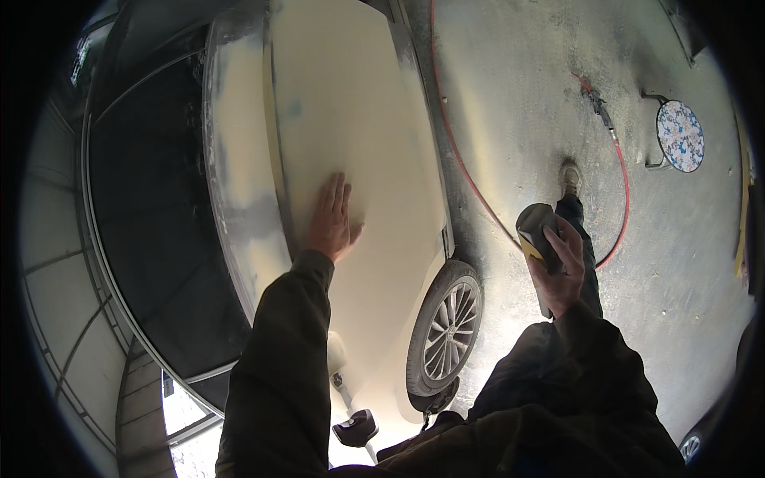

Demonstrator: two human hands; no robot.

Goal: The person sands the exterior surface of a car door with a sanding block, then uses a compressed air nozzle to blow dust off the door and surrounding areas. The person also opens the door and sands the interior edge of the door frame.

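My left hand lies flat on the cream-coloured side panel of a car, fingers stretched out and close together, thumb apart. The panel looks dull and dusty, with a faint bluish patch farther along it. Off to the right, away from the car, my right hand is wrapped around a dark grey sanding block with a bit of yellow showing at its side. The block is held up in the air above my leg, and its underside is partly hidden by the fingers.
Below my left arm is the car's spoked wheel. A red air hose loops across the dusty floor, joined to an air tool. A round patterned stool stands at the far right. Dark car glass spans the left.
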